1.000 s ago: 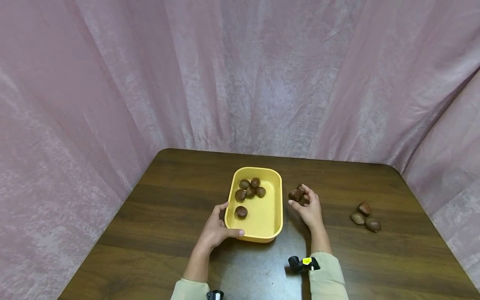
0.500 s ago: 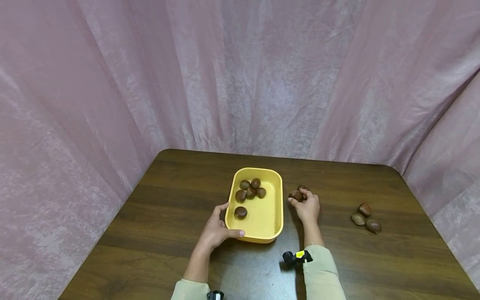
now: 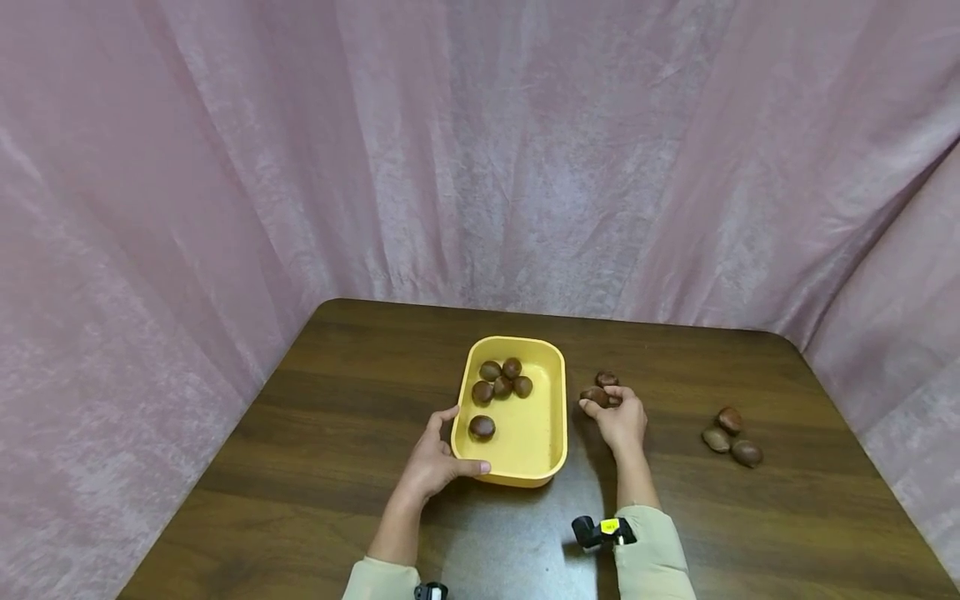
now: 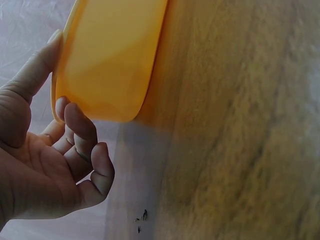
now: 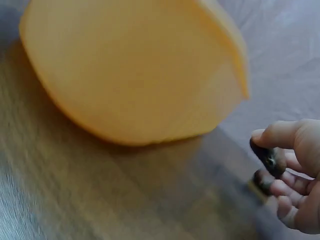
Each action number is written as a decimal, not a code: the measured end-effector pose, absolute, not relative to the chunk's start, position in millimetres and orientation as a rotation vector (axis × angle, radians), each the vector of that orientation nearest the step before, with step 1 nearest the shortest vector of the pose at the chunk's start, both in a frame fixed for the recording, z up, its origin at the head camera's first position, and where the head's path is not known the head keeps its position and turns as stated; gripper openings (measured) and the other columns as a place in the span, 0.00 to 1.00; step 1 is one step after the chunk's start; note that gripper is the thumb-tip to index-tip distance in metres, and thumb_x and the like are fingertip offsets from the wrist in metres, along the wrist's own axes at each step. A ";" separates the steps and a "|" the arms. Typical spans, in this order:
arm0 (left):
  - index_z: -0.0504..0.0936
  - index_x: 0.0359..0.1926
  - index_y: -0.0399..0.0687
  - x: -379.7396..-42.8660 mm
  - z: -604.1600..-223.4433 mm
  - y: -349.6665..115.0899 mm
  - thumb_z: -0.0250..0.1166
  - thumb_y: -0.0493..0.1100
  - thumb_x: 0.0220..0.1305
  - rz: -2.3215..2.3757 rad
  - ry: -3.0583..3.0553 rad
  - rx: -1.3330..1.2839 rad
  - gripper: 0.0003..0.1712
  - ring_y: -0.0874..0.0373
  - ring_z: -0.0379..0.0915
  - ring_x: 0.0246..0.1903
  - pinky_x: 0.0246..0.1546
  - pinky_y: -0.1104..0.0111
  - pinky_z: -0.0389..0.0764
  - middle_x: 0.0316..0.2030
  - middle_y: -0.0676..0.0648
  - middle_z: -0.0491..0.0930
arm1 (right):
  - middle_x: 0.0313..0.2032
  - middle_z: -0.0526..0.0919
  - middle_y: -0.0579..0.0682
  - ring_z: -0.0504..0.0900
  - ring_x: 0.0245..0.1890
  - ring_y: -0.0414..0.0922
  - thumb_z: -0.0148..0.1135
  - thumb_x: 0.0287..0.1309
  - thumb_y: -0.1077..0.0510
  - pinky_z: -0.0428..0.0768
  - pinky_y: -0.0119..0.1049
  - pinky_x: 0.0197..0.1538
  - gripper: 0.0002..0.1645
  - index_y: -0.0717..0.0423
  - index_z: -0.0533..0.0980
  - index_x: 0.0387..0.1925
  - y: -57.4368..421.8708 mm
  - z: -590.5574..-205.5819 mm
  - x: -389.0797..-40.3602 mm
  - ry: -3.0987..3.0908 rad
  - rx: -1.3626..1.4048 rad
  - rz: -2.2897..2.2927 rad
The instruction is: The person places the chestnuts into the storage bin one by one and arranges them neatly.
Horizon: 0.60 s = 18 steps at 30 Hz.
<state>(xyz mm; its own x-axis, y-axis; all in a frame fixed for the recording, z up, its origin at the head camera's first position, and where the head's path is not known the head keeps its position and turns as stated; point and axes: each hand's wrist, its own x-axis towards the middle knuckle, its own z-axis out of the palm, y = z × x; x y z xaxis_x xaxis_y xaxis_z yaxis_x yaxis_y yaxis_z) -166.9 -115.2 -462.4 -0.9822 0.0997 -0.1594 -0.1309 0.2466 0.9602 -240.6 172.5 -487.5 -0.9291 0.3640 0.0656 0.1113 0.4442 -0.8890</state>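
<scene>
A yellow plastic box [image 3: 525,433] stands on the table with several chestnuts [image 3: 502,387] inside, most grouped at its far end. My left hand [image 3: 433,458] holds its near left corner, thumb on the front rim and a finger along the left side; in the left wrist view the other fingers [image 4: 82,132] curl by the corner. Right of the box my right hand [image 3: 621,417] pinches a brown chestnut [image 3: 595,397] between thumb and fingers. Another chestnut [image 3: 607,379] lies just behind it. In the right wrist view a second dark nut [image 5: 262,181] shows against the lower fingers.
Three loose chestnuts [image 3: 729,419] lie together on the dark wooden table [image 3: 360,367] at the right. A pink curtain [image 3: 525,167] hangs behind the table and along its sides. Each wrist wears a small black camera [image 3: 592,532].
My right hand first reached down to the chestnuts, then drew slightly back and right with one pinched. The chestnut behind it shows more fully now. My left hand and the box stay in place.
</scene>
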 end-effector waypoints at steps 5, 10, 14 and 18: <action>0.55 0.68 0.48 -168.3 -460.4 -114.6 0.79 0.38 0.37 1.815 2.340 -0.027 0.58 0.56 0.71 0.20 0.23 0.65 0.65 0.22 0.42 0.77 | 0.43 0.74 0.63 0.73 0.40 0.52 0.70 0.46 0.62 0.70 0.37 0.40 0.30 0.71 0.71 0.51 171.8 -467.9 -234.3 -2.423 -0.314 1.650; 0.55 0.69 0.49 -167.6 -459.4 -113.5 0.79 0.38 0.37 1.805 2.343 -0.038 0.59 0.57 0.70 0.21 0.23 0.65 0.65 0.22 0.42 0.77 | 0.44 0.74 0.62 0.72 0.41 0.51 0.69 0.47 0.64 0.70 0.34 0.39 0.30 0.71 0.71 0.52 174.8 -448.5 -232.2 -2.509 -0.208 1.740; 0.54 0.69 0.49 -167.8 -459.4 -113.1 0.79 0.38 0.37 1.808 2.344 -0.036 0.59 0.57 0.71 0.21 0.23 0.65 0.66 0.23 0.42 0.77 | 0.43 0.74 0.61 0.70 0.42 0.51 0.71 0.45 0.64 0.70 0.37 0.42 0.29 0.70 0.71 0.50 175.6 -434.1 -232.4 -2.603 -0.124 1.752; 0.55 0.69 0.49 -168.3 -459.4 -113.1 0.80 0.39 0.37 1.809 2.351 -0.046 0.59 0.57 0.71 0.21 0.23 0.65 0.66 0.23 0.42 0.77 | 0.39 0.75 0.59 0.70 0.40 0.51 0.72 0.43 0.64 0.70 0.40 0.42 0.28 0.69 0.72 0.46 174.1 -422.5 -235.9 -2.685 0.004 1.753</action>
<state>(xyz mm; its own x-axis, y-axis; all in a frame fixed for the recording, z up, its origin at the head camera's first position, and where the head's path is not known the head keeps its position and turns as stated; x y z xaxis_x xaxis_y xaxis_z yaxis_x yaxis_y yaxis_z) -168.3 -113.1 -459.4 -0.9843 0.0815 -0.1565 -0.1304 0.2617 0.9563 -235.9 174.1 -422.5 -0.9979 -0.0374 -0.0528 0.0333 0.4031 -0.9146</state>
